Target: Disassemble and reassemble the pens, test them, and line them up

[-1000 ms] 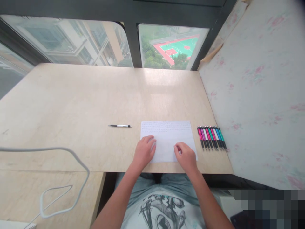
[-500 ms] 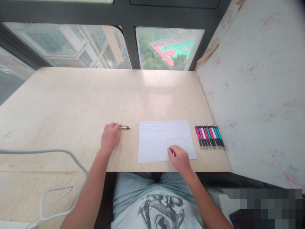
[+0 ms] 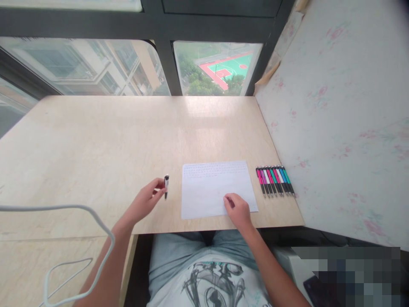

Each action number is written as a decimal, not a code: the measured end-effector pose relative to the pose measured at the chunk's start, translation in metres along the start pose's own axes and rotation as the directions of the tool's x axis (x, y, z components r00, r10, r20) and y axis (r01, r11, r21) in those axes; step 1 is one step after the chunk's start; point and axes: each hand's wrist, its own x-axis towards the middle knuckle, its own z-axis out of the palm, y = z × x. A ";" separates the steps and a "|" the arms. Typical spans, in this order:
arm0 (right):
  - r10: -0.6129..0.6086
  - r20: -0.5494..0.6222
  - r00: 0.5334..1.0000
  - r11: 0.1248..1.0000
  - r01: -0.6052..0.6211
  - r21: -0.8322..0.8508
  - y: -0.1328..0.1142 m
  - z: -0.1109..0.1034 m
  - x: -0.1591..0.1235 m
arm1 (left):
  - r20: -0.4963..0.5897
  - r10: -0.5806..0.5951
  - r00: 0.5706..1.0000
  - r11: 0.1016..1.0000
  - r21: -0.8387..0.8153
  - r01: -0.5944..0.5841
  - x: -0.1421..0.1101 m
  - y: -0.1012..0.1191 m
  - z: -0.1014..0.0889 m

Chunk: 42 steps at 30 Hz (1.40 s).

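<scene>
Between the fingertips and thumb of my left hand (image 3: 149,198) is a white and black ballpoint pen (image 3: 166,186), held nearly upright just left of the paper. My right hand (image 3: 237,209) rests loosely curled on the lower right part of a white sheet of paper (image 3: 204,196), and no object shows in its fingers. Several lines of small handwriting run across the top of the sheet. To the right of the paper, a row of several ballpoint pens (image 3: 275,181) in pink, purple, white, green and blue lies side by side, their black grips toward me.
The light wooden table (image 3: 128,136) reaches back to a dark window frame (image 3: 166,68). A flowered wall (image 3: 335,140) bounds it on the right. At the lower left, a grey cable (image 3: 79,207) loops in front of my left forearm. My lap is below the front edge.
My left hand has moved toward me and turned, bringing the pen from lying sideways to nearly upright. My right hand stays curled on the paper. The camera view has shifted slightly.
</scene>
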 end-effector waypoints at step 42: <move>-0.137 0.064 0.989 0.962 0.117 0.246 -0.028 -0.002 0.005 | 0.138 -0.406 0.904 0.156 -0.964 0.217 -0.024 0.068 0.181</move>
